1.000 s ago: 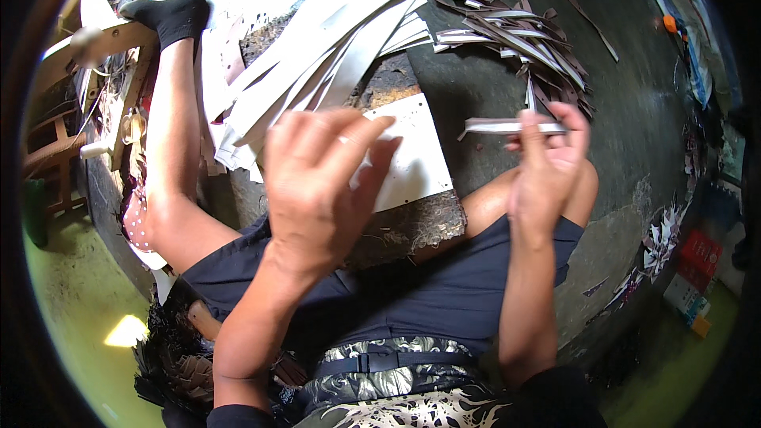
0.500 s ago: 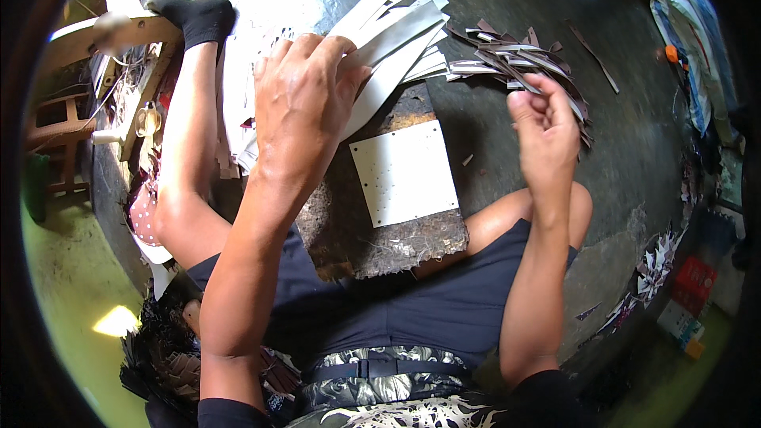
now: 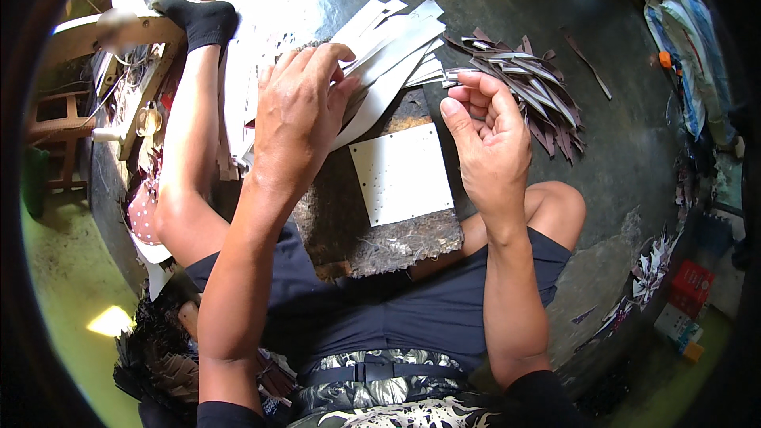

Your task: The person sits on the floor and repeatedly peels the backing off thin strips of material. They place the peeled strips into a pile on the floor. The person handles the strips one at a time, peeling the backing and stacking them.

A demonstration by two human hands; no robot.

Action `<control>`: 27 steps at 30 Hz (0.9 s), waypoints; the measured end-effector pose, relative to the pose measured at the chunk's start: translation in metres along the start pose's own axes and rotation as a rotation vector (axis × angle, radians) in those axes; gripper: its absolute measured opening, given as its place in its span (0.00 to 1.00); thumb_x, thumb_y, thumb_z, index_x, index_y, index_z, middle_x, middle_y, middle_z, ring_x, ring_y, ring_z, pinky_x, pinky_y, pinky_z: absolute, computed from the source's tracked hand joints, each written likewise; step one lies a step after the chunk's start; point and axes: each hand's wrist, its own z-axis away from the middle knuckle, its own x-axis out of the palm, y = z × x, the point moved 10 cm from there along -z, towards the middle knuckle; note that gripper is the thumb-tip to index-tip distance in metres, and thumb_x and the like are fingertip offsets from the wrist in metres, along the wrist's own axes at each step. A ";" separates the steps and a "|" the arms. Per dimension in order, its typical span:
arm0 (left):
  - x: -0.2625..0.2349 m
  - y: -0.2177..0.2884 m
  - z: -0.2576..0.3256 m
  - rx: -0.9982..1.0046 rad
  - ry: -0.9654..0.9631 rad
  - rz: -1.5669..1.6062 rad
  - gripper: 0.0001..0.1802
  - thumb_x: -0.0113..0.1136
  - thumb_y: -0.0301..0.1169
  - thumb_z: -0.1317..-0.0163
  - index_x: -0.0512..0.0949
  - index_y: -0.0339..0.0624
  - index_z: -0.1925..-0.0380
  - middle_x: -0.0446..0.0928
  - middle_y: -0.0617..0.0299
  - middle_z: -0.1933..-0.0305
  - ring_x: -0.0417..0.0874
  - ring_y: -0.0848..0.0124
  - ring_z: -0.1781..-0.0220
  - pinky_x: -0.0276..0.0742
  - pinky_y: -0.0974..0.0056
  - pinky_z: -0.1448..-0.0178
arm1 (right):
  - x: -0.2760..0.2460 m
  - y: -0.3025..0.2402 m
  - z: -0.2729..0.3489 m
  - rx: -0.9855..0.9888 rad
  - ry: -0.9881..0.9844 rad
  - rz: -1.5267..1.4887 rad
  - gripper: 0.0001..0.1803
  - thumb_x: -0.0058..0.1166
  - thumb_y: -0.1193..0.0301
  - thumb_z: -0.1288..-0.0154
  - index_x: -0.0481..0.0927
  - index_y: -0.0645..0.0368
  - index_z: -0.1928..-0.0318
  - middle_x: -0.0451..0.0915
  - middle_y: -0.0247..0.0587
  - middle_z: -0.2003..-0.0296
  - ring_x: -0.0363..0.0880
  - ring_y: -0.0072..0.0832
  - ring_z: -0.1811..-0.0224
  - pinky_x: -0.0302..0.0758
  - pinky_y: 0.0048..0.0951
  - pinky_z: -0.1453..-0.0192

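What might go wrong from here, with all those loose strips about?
The white strips overlap loosely, so the left hand over them might drag several askew. The heap of brown and white strips lies near their ends, so the two might get mixed. The ragged edge of the worn block could perhaps snag a strip.

Smooth strips, rough board

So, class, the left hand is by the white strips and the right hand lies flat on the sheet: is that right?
No: the head view shows the right hand off the sheet, to its right. The left hand is indeed by the white strips.
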 end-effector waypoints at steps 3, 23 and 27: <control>-0.003 0.008 0.003 0.067 0.023 -0.058 0.16 0.78 0.32 0.30 0.88 0.43 0.45 0.87 0.58 0.58 0.88 0.57 0.53 0.81 0.51 0.41 | -0.003 0.000 0.002 -0.001 0.003 0.025 0.19 0.70 0.73 0.21 0.86 0.63 0.35 0.91 0.42 0.47 0.90 0.28 0.44 0.85 0.29 0.44; -0.003 0.018 0.014 0.144 0.071 -0.176 0.18 0.75 0.35 0.26 0.92 0.58 0.38 0.93 0.65 0.48 0.91 0.65 0.52 0.77 0.54 0.39 | -0.003 0.004 0.014 0.053 -0.048 0.136 0.13 0.68 0.75 0.18 0.89 0.64 0.39 0.91 0.35 0.50 0.87 0.17 0.51 0.85 0.24 0.43; -0.005 0.021 0.012 0.192 0.067 -0.242 0.15 0.75 0.36 0.26 0.92 0.57 0.41 0.93 0.65 0.49 0.91 0.65 0.53 0.76 0.55 0.39 | 0.000 -0.001 0.011 0.009 -0.060 0.171 0.13 0.68 0.75 0.18 0.89 0.64 0.39 0.91 0.35 0.50 0.87 0.17 0.51 0.85 0.25 0.43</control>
